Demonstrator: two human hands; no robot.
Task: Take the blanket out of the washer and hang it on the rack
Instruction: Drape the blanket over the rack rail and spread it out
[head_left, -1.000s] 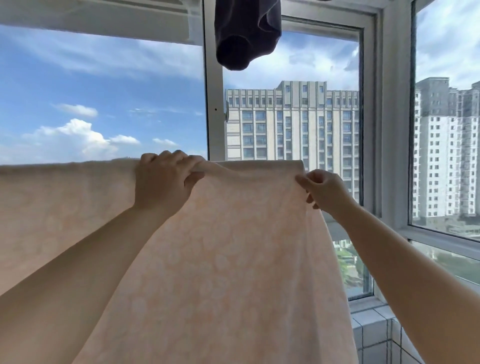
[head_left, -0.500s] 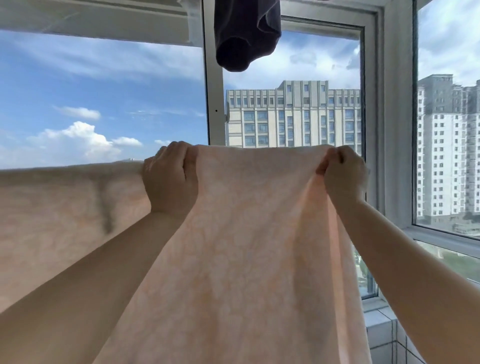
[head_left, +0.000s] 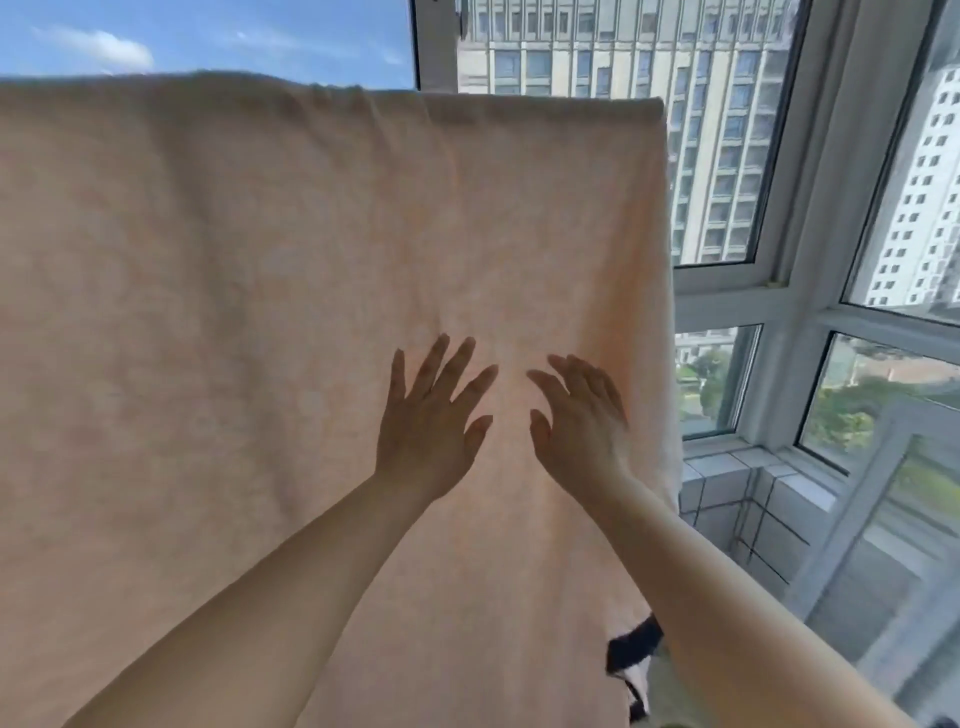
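Observation:
A large pale peach blanket hangs draped over a horizontal line across the window, filling most of the view; the rack itself is hidden under its top fold. My left hand lies flat against the blanket's face with fingers spread. Just to its right, my right hand also has its fingers straight and spread on the cloth, near the blanket's right edge. Neither hand holds anything. The washer is out of view.
White window frames stand behind and to the right of the blanket, with tall buildings beyond. A tiled sill runs below the window at the right. A black and white object shows under the blanket's lower right corner.
Both hands have let go of the blanket's top edge and dropped to its middle, now flat on the cloth. The camera tilted downward; the dark garment overhead has left the view.

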